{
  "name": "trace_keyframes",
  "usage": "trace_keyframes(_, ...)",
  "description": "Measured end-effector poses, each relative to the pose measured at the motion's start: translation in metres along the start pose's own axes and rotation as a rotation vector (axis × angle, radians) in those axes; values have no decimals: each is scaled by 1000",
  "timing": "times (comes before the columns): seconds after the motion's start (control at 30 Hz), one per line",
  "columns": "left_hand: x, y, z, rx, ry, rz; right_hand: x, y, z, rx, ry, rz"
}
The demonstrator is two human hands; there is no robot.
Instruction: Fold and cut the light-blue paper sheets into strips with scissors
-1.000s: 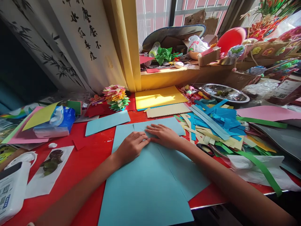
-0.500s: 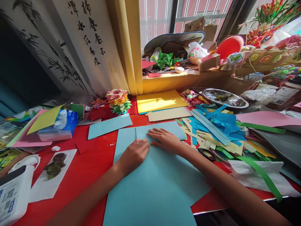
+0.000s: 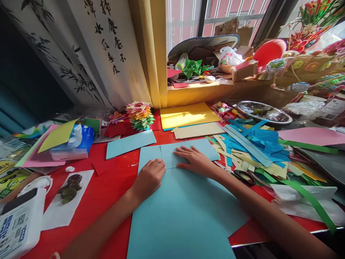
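Large light blue paper sheets (image 3: 178, 212) lie on the red table in front of me, one askew to the right under the other. Across their far part run a crosswise line and a short lengthwise line. My left hand (image 3: 151, 177) rests on the paper left of these lines, fingers curled together; whatever may be inside them is hidden. My right hand (image 3: 194, 160) lies flat on the far part of the paper, fingers spread. A folded light blue strip (image 3: 131, 144) lies beyond my left hand. Black-handled scissors (image 3: 244, 177) lie right of my right forearm, partly hidden.
Blue, cream and green paper strips (image 3: 256, 144) are heaped at right, before a metal bowl (image 3: 264, 110). Yellow paper (image 3: 190, 116) and a folded-paper stack (image 3: 140, 116) lie at the back. At left are a tissue pack (image 3: 87, 138), a white container (image 3: 23, 223) and a napkin (image 3: 67, 212).
My left hand has slid a little left and toward me relative to the paper, exposing more of the crosswise line. My right hand stays flat in place. The whole view has shifted slightly.
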State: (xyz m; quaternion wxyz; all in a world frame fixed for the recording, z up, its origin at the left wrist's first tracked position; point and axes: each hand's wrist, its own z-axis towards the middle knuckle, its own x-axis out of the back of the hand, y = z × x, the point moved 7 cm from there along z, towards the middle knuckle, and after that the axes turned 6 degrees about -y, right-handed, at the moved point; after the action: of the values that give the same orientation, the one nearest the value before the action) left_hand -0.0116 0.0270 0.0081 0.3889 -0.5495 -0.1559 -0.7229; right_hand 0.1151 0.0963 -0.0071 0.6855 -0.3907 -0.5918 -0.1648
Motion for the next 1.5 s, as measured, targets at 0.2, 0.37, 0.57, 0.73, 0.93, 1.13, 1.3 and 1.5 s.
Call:
trace_keyframes(0.2, -2, 1, 2, -2, 8, 31, -2, -5, -1, -61, 30, -50)
trace_keyframes(0.37, -3, -2, -1, 26, -6, -12, 5, 19, -11, -165, -71, -90)
trace_keyframes(0.57, -3, -4, -3, 42, -25, -38, 11, 46, -23, -151, -231, -76)
trace_keyframes(0.73, 0, -4, -2, 61, -15, -47, 17, 69, -34, -217, -309, -111)
trace_keyframes(0.93, 5, -6, 0, 94, -9, -118, 26, 90, -46, -309, -361, -95)
trace_keyframes(1.13, 8, -10, 1, 82, 0, -207, 31, 101, -54, -385, -389, -62)
trace_keyframes(1.3, 4, -13, 0, 81, 2, -226, 29, 111, -55, -371, -408, -22)
trace_keyframes(1.5, 4, -14, 1, 78, -6, -242, 38, 135, -72, -471, -398, -6)
